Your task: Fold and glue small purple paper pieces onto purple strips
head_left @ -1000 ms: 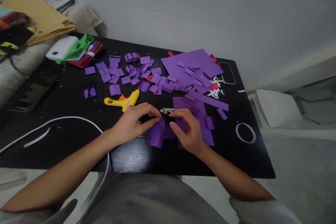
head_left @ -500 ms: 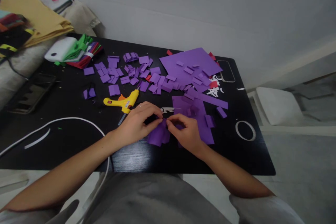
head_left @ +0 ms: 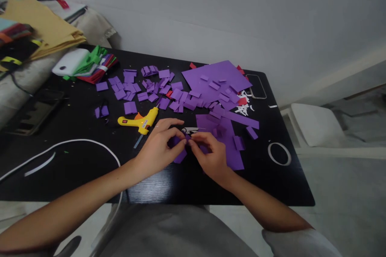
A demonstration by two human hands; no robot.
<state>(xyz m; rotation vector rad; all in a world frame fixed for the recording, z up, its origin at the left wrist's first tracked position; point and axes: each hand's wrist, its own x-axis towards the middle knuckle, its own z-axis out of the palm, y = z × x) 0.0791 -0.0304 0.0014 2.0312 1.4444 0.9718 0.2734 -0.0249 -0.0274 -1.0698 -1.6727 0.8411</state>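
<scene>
Between my fingertips is a small purple paper piece [head_left: 187, 136], pinched from both sides. My left hand [head_left: 159, 140] grips its left edge with thumb and forefinger, and my right hand [head_left: 211, 152] pinches it from the right. More purple paper [head_left: 180, 157] shows beneath my left fingers, partly covered. Just beyond the fingertips lies a pair of scissors [head_left: 193, 130]. A yellow glue gun [head_left: 139, 121] rests left of my left hand. Under and beside my right hand is a purple sheet [head_left: 235, 158] with small folded pieces on it.
Many cut purple pieces [head_left: 130, 108] are scattered across the black table [head_left: 187, 192]. A larger purple sheet [head_left: 221, 70] lies at the back. White scraps [head_left: 243, 106] and a white ring [head_left: 279, 153] are to the right. A white cable [head_left: 87, 140] curves at left; coloured bundles [head_left: 96, 64] sit at back left.
The held purple piece has been turned and folded up between my fingers. My left forefinger has lifted slightly and spread apart. The view has shifted a little.
</scene>
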